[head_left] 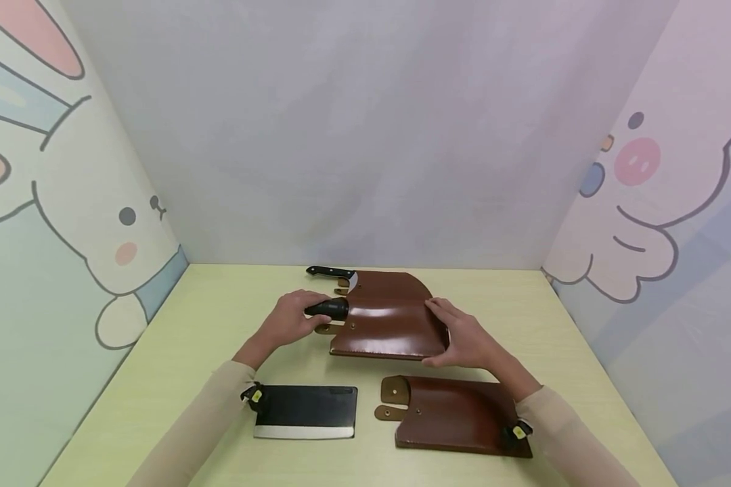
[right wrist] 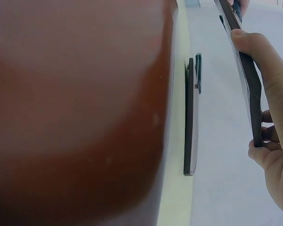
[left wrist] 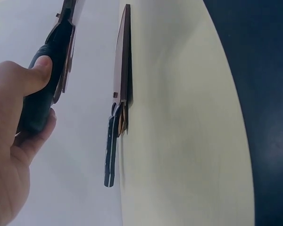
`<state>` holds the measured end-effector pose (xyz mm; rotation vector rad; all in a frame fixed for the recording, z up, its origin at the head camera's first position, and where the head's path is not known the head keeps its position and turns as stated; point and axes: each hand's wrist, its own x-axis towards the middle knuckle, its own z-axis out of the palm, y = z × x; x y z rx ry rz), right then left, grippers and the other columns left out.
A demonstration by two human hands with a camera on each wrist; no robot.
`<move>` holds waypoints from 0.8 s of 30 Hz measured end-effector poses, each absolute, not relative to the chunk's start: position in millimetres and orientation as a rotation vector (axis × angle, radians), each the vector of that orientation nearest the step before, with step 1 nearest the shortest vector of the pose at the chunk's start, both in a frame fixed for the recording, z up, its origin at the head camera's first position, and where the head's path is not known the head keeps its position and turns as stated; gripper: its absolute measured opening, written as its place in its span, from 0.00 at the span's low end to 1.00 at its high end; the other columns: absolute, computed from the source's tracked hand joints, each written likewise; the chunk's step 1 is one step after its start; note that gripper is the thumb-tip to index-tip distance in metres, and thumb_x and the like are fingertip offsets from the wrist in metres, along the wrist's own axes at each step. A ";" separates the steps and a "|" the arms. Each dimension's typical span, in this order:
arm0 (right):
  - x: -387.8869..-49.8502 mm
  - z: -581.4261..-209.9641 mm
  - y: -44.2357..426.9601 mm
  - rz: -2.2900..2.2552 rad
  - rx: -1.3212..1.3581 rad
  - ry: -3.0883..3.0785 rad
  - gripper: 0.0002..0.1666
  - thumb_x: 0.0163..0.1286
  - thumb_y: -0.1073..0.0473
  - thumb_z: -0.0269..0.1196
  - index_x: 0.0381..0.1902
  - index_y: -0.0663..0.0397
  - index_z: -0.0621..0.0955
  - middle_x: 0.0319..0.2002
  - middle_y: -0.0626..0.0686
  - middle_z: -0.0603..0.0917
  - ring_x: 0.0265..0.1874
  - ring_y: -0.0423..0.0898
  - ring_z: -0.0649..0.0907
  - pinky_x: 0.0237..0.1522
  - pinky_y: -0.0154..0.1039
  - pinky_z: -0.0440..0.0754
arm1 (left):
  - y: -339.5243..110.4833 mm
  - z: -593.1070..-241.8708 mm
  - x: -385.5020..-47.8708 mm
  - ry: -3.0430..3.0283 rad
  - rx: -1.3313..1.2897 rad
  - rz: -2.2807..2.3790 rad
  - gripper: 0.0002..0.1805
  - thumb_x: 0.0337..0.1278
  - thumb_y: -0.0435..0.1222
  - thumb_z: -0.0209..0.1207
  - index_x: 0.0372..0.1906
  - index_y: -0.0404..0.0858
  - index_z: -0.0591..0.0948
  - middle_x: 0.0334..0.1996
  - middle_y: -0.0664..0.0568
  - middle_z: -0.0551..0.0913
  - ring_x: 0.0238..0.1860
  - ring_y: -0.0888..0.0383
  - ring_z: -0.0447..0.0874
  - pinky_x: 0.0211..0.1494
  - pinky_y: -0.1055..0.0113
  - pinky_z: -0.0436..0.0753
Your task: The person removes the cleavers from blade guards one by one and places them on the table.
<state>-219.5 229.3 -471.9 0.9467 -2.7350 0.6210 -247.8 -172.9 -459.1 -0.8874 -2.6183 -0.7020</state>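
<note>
Knife (head_left: 338, 310) in glossy brown sheath (head_left: 392, 331), held above the worktop (head_left: 219, 304) toward its back edge. Left hand (head_left: 294, 319) grips the black handle, right hand (head_left: 468, 339) pinches the sheath's right end. Probably blade-heavy, stiff, slick; best held by handle plus sheath edges. Second sheathed knife (head_left: 390, 283) nearest back edge; cleaver (head_left: 307, 409), spare sheath (head_left: 457, 416) nearer front.

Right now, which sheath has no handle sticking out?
The front sheath, right of the bare blade; the middle sheath and rear sheath each show a black handle.

A glossy brown sheath (head_left: 392, 329), raised in midair, has a black handle (head_left: 338, 309) protruding from one end.
</note>
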 end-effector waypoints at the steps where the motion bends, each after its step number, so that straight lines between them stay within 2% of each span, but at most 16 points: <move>1: -219.4 -472.1 229.0 0.624 0.945 -2.742 0.71 0.44 0.32 0.81 0.76 0.62 0.65 0.73 0.62 0.68 0.68 0.63 0.75 0.55 0.58 0.82 | -173.2 -459.3 -247.4 -2.615 -0.893 -0.704 0.21 0.56 0.43 0.74 0.54 0.40 0.87 0.48 0.48 0.89 0.48 0.49 0.87 0.49 0.51 0.84; 15: -217.9 -472.4 230.7 0.612 0.960 -2.767 0.70 0.45 0.33 0.81 0.76 0.63 0.65 0.73 0.63 0.68 0.68 0.63 0.74 0.58 0.59 0.80 | -183.0 -466.9 -248.2 -2.621 -0.905 -0.694 0.21 0.56 0.42 0.74 0.53 0.38 0.87 0.47 0.47 0.90 0.45 0.49 0.89 0.46 0.51 0.84; 24: -221.2 -474.1 235.0 0.626 0.956 -2.744 0.71 0.43 0.33 0.82 0.77 0.61 0.66 0.72 0.60 0.69 0.66 0.61 0.76 0.56 0.57 0.82 | -186.6 -464.9 -249.4 -2.609 -0.914 -0.694 0.21 0.57 0.41 0.74 0.54 0.37 0.87 0.48 0.46 0.89 0.46 0.49 0.89 0.46 0.52 0.85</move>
